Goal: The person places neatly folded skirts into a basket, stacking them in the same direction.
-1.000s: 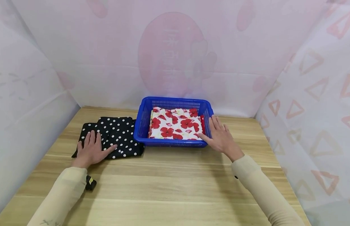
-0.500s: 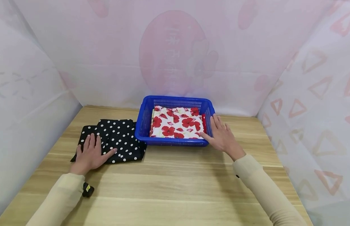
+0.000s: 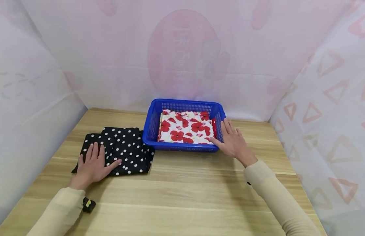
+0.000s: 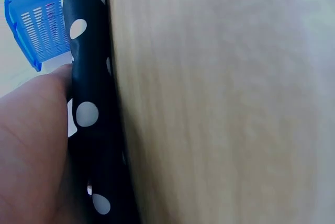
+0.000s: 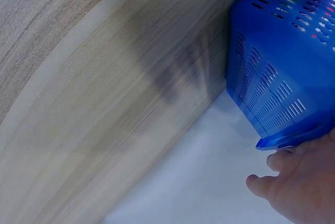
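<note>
My left hand lies flat, fingers spread, on a folded black cloth with white dots at the left of the table. In the left wrist view the dotted cloth shows edge-on beside the hand. My right hand rests at the right front corner of a blue plastic basket, its fingers extended along the rim. In the right wrist view the fingers of that hand are at the rim of the basket. Inside the basket lies a folded white cloth with red flowers.
A red dotted cloth peeks out at the basket's right inner side. The wooden table is bounded by printed fabric walls at the back and both sides. A small black device sits at the left wrist.
The left hand and the dotted cloth under it have slid slightly toward the person. The right hand stays at the basket, and the view has shifted a little.
</note>
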A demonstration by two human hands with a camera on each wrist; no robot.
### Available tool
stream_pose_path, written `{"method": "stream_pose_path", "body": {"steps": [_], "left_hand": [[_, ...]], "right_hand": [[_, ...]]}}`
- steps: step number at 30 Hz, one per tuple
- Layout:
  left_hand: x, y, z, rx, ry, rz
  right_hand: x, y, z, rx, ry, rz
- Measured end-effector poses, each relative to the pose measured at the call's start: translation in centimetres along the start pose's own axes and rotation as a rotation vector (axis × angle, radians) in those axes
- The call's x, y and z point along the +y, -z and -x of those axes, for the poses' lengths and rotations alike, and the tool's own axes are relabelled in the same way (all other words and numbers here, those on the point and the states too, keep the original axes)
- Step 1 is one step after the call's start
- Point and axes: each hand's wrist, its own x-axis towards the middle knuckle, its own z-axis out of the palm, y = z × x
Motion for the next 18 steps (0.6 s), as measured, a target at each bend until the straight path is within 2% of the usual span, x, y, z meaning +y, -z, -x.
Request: {"method": "stream_pose_path", "body": {"steps": [18], "left_hand": [[-0.1, -0.4, 2.9, 0.002, 0.003, -0.017]], "right_hand": [[0.0, 0.1, 0.0, -0.01, -0.008, 0.012]]}}
